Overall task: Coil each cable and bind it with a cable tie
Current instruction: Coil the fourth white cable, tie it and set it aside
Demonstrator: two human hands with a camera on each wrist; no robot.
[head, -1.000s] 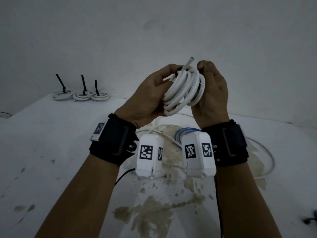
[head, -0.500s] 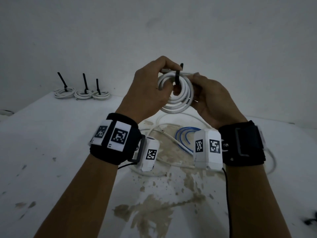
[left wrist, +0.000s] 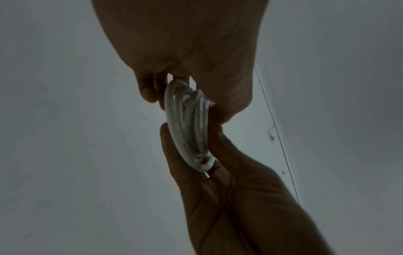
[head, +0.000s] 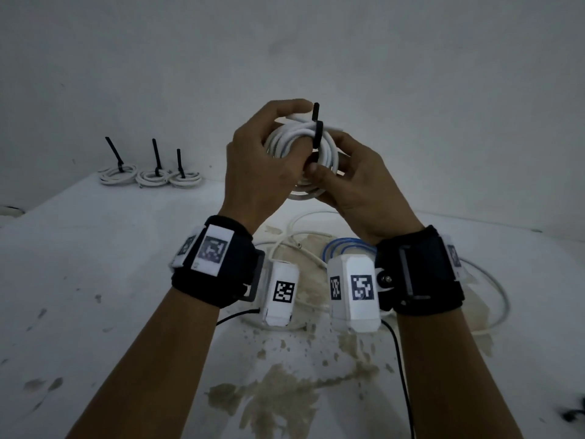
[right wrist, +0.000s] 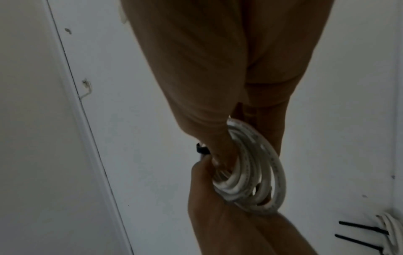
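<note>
I hold a white cable coil [head: 285,139] up in front of the wall with both hands. A black cable tie [head: 317,131] loops round its top strands, and the tail points straight up. My left hand [head: 253,160] grips the coil's left side, index finger over the top. My right hand [head: 348,172] pinches the right side, thumb pressed just below the tie. In the left wrist view the coil [left wrist: 189,131] shows edge-on between the hands. In the right wrist view the coil [right wrist: 257,172] hangs round my thumb, with the tie [right wrist: 201,149] beside it.
Three bound coils [head: 152,177] with upright black tie tails lie at the back left of the stained white table [head: 95,280]. Loose white cable [head: 493,299] and a blue cable [head: 345,248] lie under my wrists. A small dark object [head: 573,416] sits at the right edge.
The coil turned from edge-on to face me and rose a little. My left hand rolled back-up over it, and the black tie now shows round its top.
</note>
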